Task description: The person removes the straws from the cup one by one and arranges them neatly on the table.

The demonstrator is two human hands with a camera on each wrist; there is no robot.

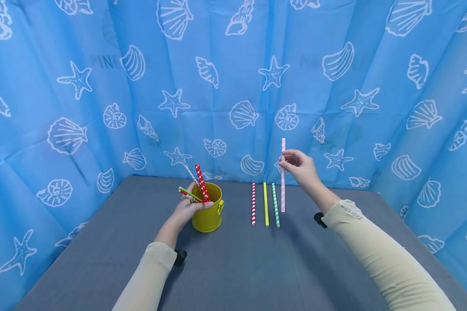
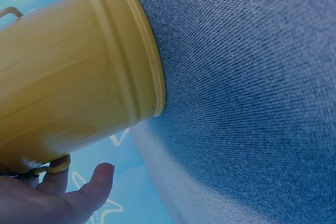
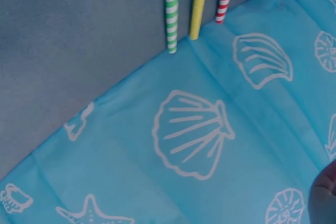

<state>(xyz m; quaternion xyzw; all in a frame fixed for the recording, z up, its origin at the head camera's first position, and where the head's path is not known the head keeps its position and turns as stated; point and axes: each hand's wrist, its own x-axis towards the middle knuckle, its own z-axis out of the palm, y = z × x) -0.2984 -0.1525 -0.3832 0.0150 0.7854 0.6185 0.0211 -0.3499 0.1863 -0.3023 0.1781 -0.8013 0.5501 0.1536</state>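
My left hand (image 1: 183,212) grips the rim of a small yellow bucket (image 1: 207,222) on the table, with the thumb across its near edge. Several paper straws lean inside, among them a red one with white marks (image 1: 201,182). Seen from the left wrist, fingers (image 2: 97,187) lie beside the bucket (image 2: 68,66) near its side loop. My right hand (image 1: 301,168) pinches a pale pink straw (image 1: 283,190) near its upper part, holding it upright. Left of it lie a green-striped straw (image 1: 276,205), a yellow straw (image 1: 266,204) and a red-striped straw (image 1: 253,203), spaced side by side.
A grey cloth covers the table (image 1: 225,272). Behind it and at both sides hangs a blue curtain (image 1: 225,86) with white shells and starfish. Dark bands sit at both wrists, below the light sleeves (image 1: 381,255).
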